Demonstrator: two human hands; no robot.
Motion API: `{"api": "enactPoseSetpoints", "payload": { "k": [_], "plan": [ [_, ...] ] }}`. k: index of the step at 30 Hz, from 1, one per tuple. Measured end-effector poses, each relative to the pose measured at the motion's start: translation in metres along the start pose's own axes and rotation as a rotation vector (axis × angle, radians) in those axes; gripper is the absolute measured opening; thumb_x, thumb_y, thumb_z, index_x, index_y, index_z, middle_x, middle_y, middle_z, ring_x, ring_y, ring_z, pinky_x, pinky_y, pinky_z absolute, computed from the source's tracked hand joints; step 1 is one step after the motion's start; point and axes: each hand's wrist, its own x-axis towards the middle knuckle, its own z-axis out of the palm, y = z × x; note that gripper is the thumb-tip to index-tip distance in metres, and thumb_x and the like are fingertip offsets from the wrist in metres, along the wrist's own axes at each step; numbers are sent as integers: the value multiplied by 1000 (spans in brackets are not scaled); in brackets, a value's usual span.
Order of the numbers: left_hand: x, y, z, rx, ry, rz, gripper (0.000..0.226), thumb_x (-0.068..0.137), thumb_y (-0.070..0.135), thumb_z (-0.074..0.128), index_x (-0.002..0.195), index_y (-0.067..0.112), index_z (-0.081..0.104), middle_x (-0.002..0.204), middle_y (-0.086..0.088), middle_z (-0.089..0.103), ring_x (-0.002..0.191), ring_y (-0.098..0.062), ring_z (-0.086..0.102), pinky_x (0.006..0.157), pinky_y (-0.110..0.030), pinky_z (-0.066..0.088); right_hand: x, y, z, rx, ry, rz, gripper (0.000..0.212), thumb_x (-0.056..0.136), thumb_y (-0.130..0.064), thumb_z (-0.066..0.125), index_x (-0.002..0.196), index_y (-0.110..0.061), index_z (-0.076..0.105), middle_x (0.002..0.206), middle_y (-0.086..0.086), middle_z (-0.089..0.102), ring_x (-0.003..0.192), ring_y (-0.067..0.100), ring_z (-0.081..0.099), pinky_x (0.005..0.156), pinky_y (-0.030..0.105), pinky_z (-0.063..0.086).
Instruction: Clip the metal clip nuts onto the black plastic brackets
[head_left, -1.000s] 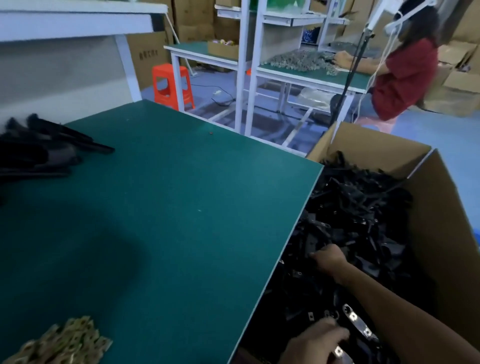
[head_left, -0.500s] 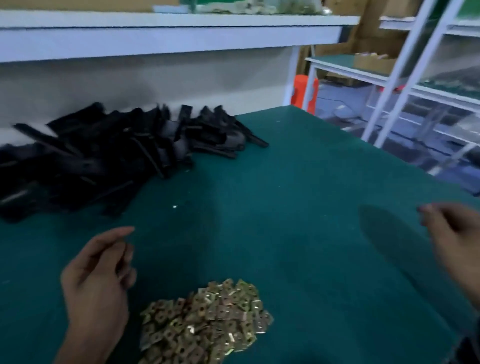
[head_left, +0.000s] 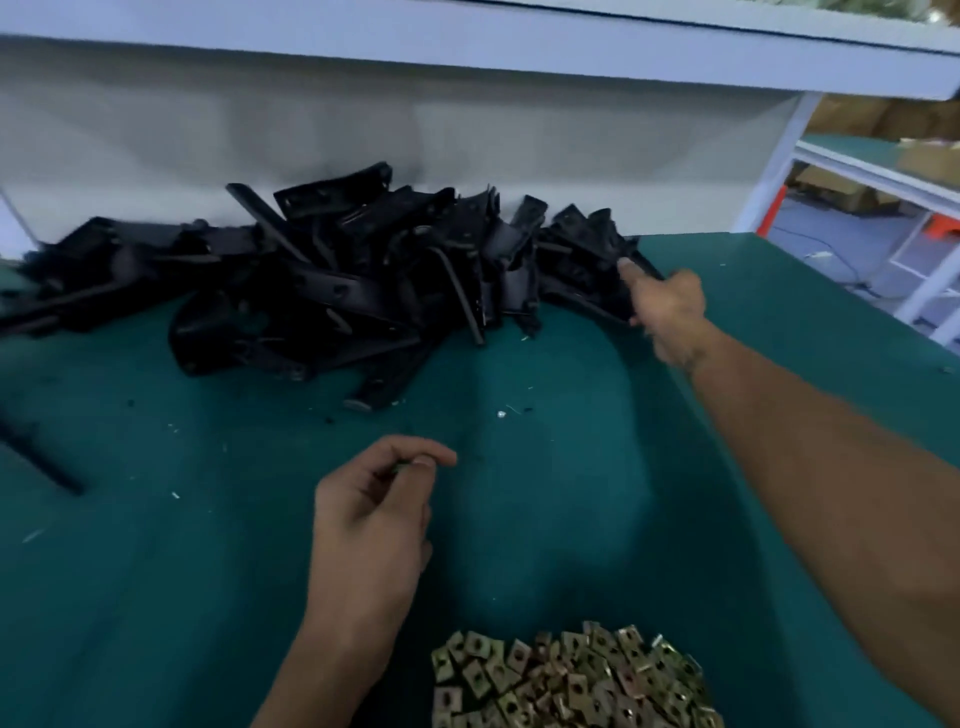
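A heap of black plastic brackets (head_left: 332, 280) lies along the back of the green table (head_left: 156, 571). My right hand (head_left: 667, 312) reaches to the heap's right end and grips a black bracket (head_left: 587, 260) there, forefinger on top and thumb below. My left hand (head_left: 374, 509) hovers over the middle of the mat with curled fingers. Its thumb and forefinger tips meet around a small dark sliver that I cannot make out. A pile of brass-coloured metal clip nuts (head_left: 571, 680) sits at the near edge, just right of my left wrist.
A white shelf (head_left: 467, 41) overhangs the back of the table, held by a white post (head_left: 774, 171) at the right. One loose black piece (head_left: 41, 462) lies at the far left. Beyond the table's right edge are other benches and the floor.
The view swung from the box of brackets on the right back to the table. My right hand has reached forward onto the heap and taken hold of a bracket. My left hand's fingers have closed together.
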Motion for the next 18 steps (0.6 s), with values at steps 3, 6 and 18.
{"api": "enactPoseSetpoints", "payload": {
  "k": [3,6,18],
  "plan": [
    [1,0,0,-4,0,4,31,102,12,51,80,17,72,52,1,25,45,-15,16,43,-23,18,16,1,3,-74,-1,21,45,74,-49,84,85,-12,62,83,6,70,67,21,67,49,25,48],
    [0,-2,0,11,-11,21,30,102,12,52,80,18,72,51,3,27,44,-15,18,44,-26,19,9,-3,-6,-37,99,26,31,70,-36,82,85,-14,67,84,4,74,68,21,74,58,31,61],
    [-12,11,9,-453,-695,-305,95,83,80,41,142,7,53,138,-19,60,124,-37,60,95,-46,54,-222,-9,-52,294,-408,-874,30,79,15,69,101,-5,72,124,8,66,122,22,62,90,30,53]
  ]
}}
